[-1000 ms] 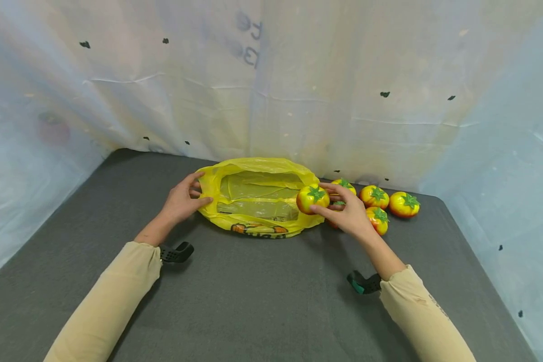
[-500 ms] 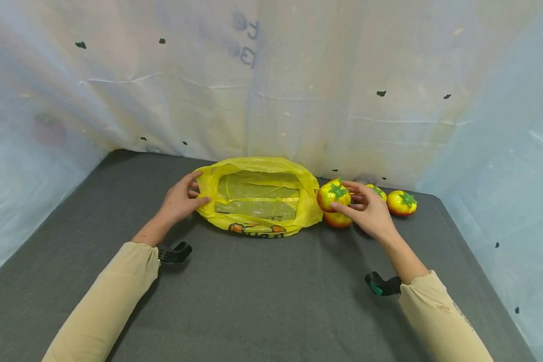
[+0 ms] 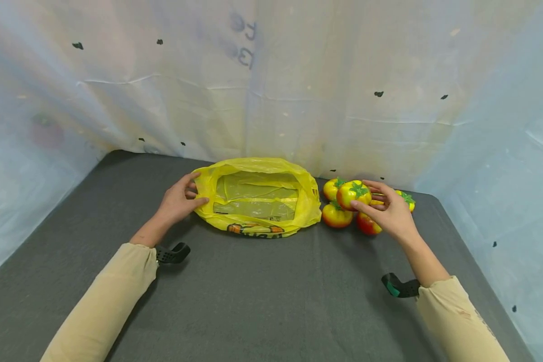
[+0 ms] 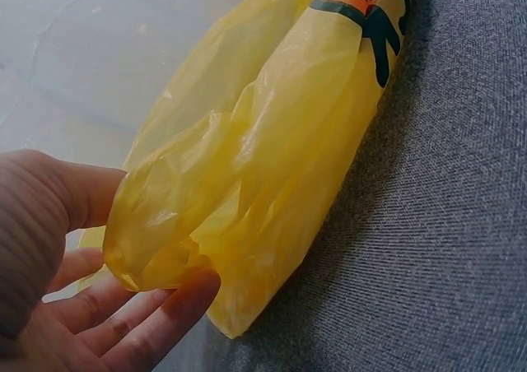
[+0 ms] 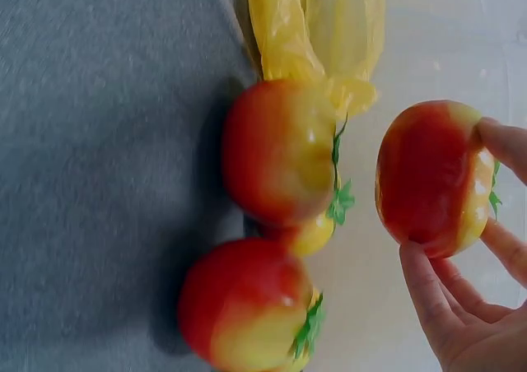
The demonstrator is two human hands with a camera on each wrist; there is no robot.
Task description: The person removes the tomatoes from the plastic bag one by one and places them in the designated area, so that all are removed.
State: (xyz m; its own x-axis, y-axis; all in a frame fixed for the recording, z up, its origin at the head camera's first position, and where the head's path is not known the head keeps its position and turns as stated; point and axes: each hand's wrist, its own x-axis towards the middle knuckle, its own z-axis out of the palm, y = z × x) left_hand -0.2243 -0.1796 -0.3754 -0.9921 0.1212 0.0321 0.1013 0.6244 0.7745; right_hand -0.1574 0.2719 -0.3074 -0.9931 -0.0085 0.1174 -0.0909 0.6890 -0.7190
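Observation:
A yellow plastic bag [image 3: 308, 193] lies on the dark table with its mouth spread wide, its inside bare. My left hand [image 3: 176, 201] grips the left end of its rim; in the left wrist view the fingers [image 4: 177, 310] curl round the yellow film. Thumb and fingers of my right hand [image 3: 392, 213] hold a red-and-yellow tomato [image 3: 353, 196] with green leaves, raised above other tomatoes [image 3: 336, 216]. Seen from the right wrist, this held tomato [image 5: 432, 179] is apart from the ones on the table. My right hand partly hides the tomatoes behind it.
Several tomatoes stand grouped right of the bag, one [image 3: 409, 199] farthest right. A pale plastic sheet [image 3: 298, 100] rises behind the table [image 3: 253, 291] and along both sides. Black bands with cameras [image 3: 400, 286] sit at both wrists.
My right hand has moved right with the tomato, from the bag's right edge to over the grouped tomatoes. My left hand stays at the bag's rim.

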